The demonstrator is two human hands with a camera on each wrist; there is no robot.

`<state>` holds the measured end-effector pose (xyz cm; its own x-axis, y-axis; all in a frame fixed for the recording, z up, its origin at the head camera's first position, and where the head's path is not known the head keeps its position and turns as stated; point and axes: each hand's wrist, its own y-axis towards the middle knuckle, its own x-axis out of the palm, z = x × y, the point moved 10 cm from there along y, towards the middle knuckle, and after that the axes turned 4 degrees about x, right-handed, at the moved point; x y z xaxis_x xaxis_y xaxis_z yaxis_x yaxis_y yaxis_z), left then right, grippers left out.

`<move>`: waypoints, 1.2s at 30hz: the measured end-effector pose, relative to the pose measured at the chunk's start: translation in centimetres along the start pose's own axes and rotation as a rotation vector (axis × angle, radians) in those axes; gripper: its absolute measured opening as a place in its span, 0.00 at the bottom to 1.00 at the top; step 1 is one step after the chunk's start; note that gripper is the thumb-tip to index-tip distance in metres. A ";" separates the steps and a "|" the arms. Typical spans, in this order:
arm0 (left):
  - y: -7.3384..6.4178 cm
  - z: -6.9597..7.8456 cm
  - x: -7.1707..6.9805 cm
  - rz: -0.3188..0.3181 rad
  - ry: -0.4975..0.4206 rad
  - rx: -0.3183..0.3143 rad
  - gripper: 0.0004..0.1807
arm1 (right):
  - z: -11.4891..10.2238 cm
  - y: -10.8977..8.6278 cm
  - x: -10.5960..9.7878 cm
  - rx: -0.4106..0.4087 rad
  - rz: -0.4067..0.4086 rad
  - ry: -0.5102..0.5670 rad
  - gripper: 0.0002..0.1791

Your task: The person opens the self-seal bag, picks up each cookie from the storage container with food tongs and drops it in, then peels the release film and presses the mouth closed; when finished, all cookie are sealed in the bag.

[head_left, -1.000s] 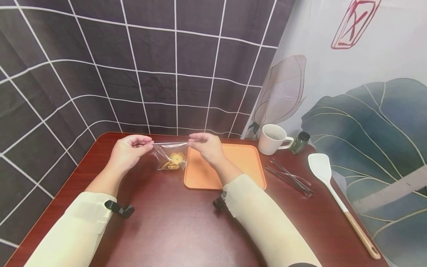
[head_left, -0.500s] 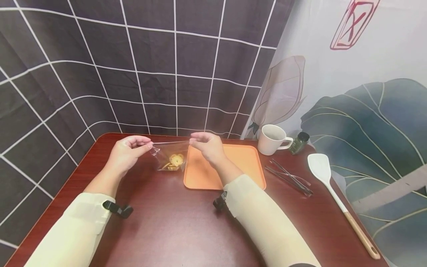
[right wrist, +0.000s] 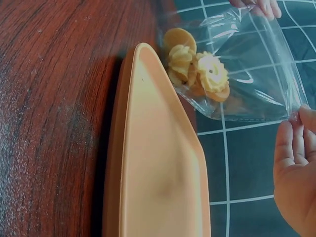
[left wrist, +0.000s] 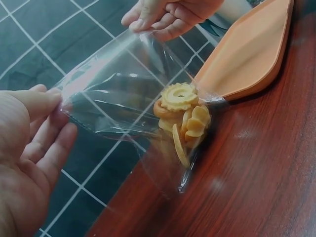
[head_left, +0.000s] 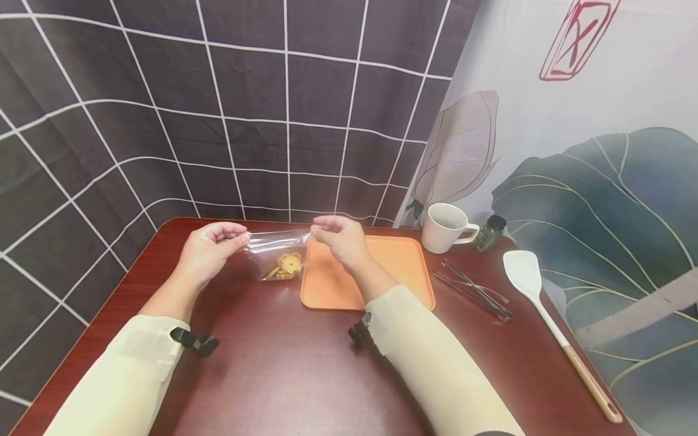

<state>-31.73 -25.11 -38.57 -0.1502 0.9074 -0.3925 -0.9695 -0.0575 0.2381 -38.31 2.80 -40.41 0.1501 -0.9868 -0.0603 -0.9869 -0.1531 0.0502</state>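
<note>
A clear plastic bag is stretched between my two hands near the back of the table. My left hand pinches one top corner between thumb and fingers. The other top corner is pinched by my right hand, which is over the left part of the orange tray. Several yellow cookies lie heaped in the bottom of the bag, one of them ring-shaped with a ridged edge. In the right wrist view the cookies show through the film beside the tray's corner.
Right of the tray stand a white mug and a small dark-lidded jar. Metal tongs lie in front of them. A white spatula with a wooden handle lies along the table's right edge. A dark checked curtain hangs behind.
The bag's top edge has tipped, so more of its upper film faces the head camera. My right hand has shifted very slightly right; both hands keep their pinch.
</note>
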 end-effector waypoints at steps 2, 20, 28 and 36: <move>0.1 -0.1 0.1 0.005 -0.011 0.002 0.20 | 0.1 0.0 0.0 0.000 -0.003 -0.011 0.16; 0.1 -0.1 1.5 -0.065 -0.122 0.051 0.24 | 0.2 0.0 0.3 0.004 -0.044 0.009 0.18; 0.1 -0.8 2.8 -0.191 -0.076 -0.005 0.29 | 0.3 0.2 0.3 0.002 -0.043 0.025 0.17; -0.1 -1.0 3.3 -0.243 0.046 0.023 0.22 | 0.5 0.3 0.3 0.010 -0.037 0.028 0.17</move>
<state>-32.32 -22.52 -40.79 0.0780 0.8733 -0.4809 -0.9737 0.1703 0.1513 -38.58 2.47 -40.95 0.1875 -0.9817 -0.0344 -0.9812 -0.1888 0.0389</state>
